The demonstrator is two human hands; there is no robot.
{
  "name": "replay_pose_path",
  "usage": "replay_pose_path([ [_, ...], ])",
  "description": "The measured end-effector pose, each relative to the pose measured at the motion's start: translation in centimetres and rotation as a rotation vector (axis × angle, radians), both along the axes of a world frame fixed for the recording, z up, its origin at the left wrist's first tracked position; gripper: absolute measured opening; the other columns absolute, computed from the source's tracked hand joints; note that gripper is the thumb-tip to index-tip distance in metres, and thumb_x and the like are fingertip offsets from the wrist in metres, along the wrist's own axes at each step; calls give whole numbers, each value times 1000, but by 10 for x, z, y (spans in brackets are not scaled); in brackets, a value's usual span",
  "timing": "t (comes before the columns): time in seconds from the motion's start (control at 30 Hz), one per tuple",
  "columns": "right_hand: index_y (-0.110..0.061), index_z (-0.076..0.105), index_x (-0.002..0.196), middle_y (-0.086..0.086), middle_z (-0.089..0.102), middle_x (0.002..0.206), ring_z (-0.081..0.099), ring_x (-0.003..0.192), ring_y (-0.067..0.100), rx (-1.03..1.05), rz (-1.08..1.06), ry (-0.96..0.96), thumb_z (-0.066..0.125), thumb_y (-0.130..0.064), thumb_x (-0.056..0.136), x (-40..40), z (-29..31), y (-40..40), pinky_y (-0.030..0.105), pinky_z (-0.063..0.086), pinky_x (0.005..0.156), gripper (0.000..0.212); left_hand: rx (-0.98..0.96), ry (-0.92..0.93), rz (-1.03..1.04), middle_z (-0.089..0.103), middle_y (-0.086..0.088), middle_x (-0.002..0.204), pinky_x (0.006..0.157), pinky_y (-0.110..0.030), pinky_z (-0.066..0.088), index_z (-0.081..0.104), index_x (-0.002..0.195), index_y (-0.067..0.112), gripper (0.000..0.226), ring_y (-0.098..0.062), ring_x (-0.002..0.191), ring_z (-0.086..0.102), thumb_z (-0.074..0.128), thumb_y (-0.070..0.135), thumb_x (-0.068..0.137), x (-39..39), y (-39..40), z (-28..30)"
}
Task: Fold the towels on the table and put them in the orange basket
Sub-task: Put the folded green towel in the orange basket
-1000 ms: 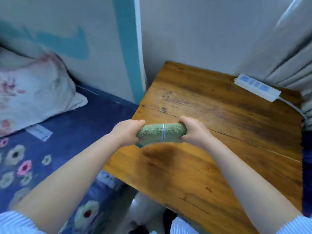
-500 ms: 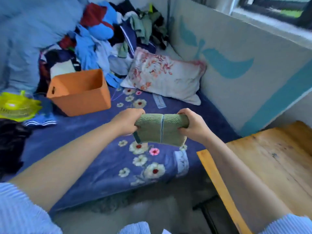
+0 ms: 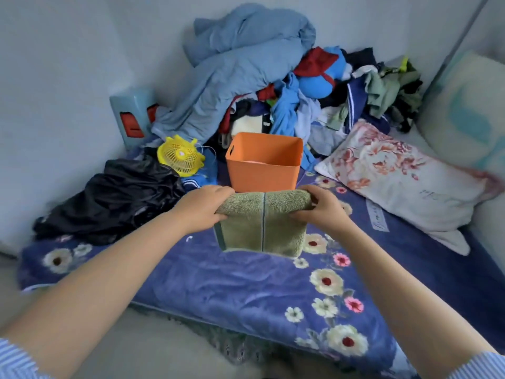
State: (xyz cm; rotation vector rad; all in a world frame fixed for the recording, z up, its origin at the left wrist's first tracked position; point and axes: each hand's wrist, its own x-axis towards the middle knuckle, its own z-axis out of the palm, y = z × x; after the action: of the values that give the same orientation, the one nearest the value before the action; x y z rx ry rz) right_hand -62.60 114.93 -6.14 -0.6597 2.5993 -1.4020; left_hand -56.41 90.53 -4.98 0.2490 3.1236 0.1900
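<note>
We hold the folded green towel up over the bed, just in front of the orange basket. Our left hand and right hand pinch its top corners. It looks soft, light and floppy, so gripping both ends keeps it folded.

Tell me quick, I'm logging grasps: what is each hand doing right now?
Left hand: fingers curled round the green towel's left top edge.
Right hand: pinching the towel's right top edge.

Orange basket mouth open above; clothes pile crowds behind.
</note>
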Motion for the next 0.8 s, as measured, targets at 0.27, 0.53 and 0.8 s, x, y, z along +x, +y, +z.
replay_pose_path([
  [0.27,-21,45,105,-6,52,86,51,81,14,-86,76,-40,64,-8,82,-115,-14,-44,26,42,72,32,388,109,184,55,-4,120,83,-23,33,40,130,17,65,-18,107,51,74,14,75,-114,-48,12],
  [0.53,-13,48,124,-2,53,94,50,85,12,-156,-74,97,65,-11,82,-316,7,-77,18,37,70,45,715,311,353,50,7,103,73,-10,30,42,129,17,69,-9,92,48,77,10,70,-315,-71,13],
  [0.8,-19,57,84,-5,56,74,52,77,15,-393,-276,-22,64,-13,82,-451,-12,-106,28,43,67,9,1201,239,481,62,8,83,76,-25,46,61,101,11,27,-7,77,59,67,0,78,-460,-78,-26],
])
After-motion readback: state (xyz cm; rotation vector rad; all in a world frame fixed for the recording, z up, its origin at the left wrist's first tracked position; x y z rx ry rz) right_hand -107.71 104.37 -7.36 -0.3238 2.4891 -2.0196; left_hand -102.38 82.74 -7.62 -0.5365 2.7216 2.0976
